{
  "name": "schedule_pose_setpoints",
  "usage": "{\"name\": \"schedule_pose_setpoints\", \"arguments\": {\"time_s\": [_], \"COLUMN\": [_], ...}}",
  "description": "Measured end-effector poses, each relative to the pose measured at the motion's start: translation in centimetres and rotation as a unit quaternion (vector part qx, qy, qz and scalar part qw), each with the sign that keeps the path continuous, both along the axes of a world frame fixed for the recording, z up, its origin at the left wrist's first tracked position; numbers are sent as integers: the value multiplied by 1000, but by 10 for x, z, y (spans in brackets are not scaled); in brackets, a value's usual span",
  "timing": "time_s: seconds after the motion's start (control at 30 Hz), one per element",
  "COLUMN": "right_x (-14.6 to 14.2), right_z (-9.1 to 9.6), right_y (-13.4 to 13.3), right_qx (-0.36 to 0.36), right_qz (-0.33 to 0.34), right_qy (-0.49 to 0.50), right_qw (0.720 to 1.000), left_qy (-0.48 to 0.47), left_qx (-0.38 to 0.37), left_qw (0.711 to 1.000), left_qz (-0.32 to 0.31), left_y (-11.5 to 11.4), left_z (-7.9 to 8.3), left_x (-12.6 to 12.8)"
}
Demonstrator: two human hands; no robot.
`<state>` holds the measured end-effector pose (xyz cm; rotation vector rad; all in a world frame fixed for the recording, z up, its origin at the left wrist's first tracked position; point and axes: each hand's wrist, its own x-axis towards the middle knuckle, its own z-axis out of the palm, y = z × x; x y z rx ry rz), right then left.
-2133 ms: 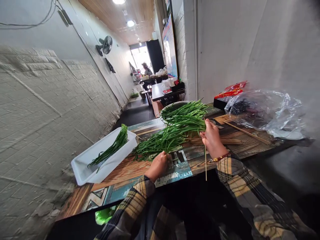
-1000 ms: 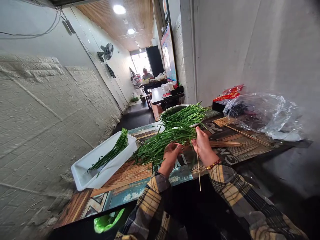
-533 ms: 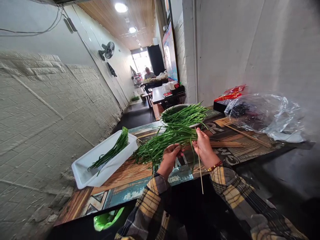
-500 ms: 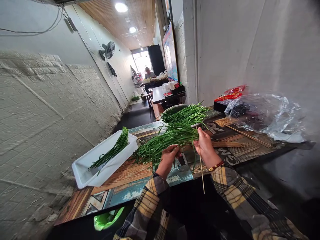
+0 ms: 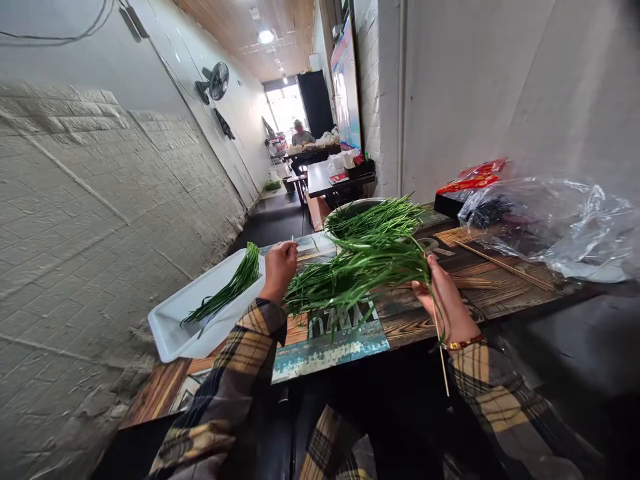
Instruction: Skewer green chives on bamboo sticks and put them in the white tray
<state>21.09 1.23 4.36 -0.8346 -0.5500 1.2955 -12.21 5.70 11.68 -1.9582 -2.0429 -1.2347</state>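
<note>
At table [image 5: 325, 350] edge, right hand [image 5: 447, 303] grips chives [image 5: 360, 270] — left hand [image 5: 280, 265] by tray [image 5: 173, 323].

Bright daylight, wide-angle edge distortion

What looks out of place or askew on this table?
The white tray holding chives sits at an angle on the table and seems to overhang its left edge. Nothing looks spilled or broken.
</note>
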Motion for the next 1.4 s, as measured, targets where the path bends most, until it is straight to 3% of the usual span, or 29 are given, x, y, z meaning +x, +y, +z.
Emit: {"name": "schedule_pose_setpoints", "arguments": {"time_s": [0.07, 0.13, 0.27, 0.43, 0.53, 0.67, 0.83, 1.03, 1.2, 1.4], "right_x": [-12, -26, -53, -63, -63, -63, -63, -64, -64, -79], "right_z": [-6, -14, -44, -75, -77, -74, -76, -76, -75, -59], "right_y": [-5, -4, 2, -1, -3, -3, -1, 0, 0, 2], "right_qx": [-5, -18, 15, 63, 109, 149, 149, 146, 139, 114], "right_qz": [10, 0, 40, 84, 64, 45, 33, 13, -3, -33], "right_qy": [-23, -43, -95, -230, -308, -398, -423, -414, -406, -356], "right_qw": [1000, 999, 995, 968, 943, 904, 893, 898, 903, 927], "left_qy": [126, 186, 206, 185, 163, 175, 207, 213, 175, 39], "left_qx": [-29, -80, -135, -136, -139, -170, -202, -191, -161, -90], "left_qw": [992, 979, 966, 967, 960, 937, 930, 936, 949, 978], "left_qz": [3, -25, -84, -114, -178, -251, -228, -203, -207, -186], "left_y": [15, 28, 41, 30, 16, 6, 13, 23, 24, 18], "left_z": [6, 3, -12, -20, -28, -52, -79, -90, -74, -10], "left_x": [6, 13, 19, 32, 55, 89, 114, 123, 115, 88]}}
